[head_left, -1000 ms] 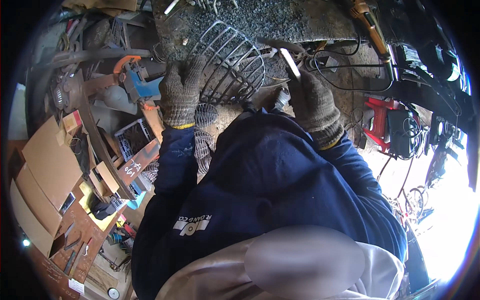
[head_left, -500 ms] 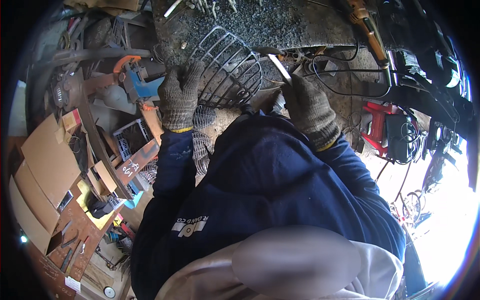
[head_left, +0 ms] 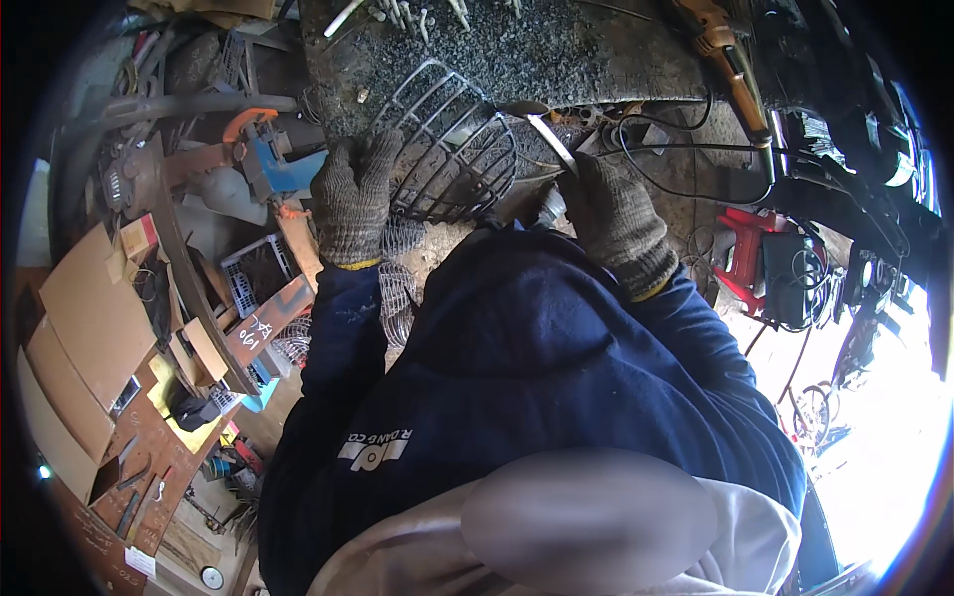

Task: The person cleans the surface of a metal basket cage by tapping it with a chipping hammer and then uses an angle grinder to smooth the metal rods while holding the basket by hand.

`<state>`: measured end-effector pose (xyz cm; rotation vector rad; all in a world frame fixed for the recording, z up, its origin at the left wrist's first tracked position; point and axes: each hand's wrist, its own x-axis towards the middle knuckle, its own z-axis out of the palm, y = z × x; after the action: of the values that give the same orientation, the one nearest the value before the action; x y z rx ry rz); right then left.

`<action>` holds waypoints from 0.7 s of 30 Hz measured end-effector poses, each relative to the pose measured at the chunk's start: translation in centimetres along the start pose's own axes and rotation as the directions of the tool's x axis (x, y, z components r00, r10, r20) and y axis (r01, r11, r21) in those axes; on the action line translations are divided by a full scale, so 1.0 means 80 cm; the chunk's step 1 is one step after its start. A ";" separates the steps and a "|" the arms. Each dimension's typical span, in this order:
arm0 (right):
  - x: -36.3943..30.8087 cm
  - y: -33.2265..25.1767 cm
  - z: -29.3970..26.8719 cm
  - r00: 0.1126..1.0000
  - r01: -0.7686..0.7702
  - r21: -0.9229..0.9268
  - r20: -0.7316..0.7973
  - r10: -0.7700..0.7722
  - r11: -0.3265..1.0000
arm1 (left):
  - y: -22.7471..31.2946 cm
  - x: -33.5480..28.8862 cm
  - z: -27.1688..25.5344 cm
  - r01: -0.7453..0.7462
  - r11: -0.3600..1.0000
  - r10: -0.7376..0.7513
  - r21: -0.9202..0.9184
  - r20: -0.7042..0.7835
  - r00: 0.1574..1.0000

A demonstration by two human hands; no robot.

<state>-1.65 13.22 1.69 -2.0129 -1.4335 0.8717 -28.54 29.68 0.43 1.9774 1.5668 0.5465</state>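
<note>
Plainly, the left hand (head_left: 356, 194) is the nearer to the basket (head_left: 449, 149), which lies just to its right, meeting its thumb side, at the near edge of the bench (head_left: 636, 55). Whether those fingers close round a bar, I cannot tell. The right hand (head_left: 616, 214) grips the tool (head_left: 553, 141) (pale shaft, dark end). Its long axis slants away from the body and leftward, pointing toward the basket's right rim; the curved basket's own axis is unclear.
</note>
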 end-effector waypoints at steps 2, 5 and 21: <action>0.000 -0.020 -0.014 0.998 -0.064 0.222 0.006 0.064 0.973 | 0.009 -0.003 -0.004 0.016 1.000 -0.016 -0.006 0.008 1.000; 0.003 -0.044 -0.024 0.997 -0.021 0.254 -0.068 0.040 0.967 | 0.007 -0.002 -0.002 -0.096 0.994 0.100 0.056 -0.072 0.992; 0.010 -0.033 -0.015 0.997 -0.072 0.292 0.019 0.070 0.954 | 0.001 -0.003 0.002 -0.057 0.997 0.055 -0.045 -0.047 0.997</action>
<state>-2.19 14.70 4.20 -1.8465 -1.1634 1.0576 -28.46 29.42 0.35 1.9927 1.5158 0.6488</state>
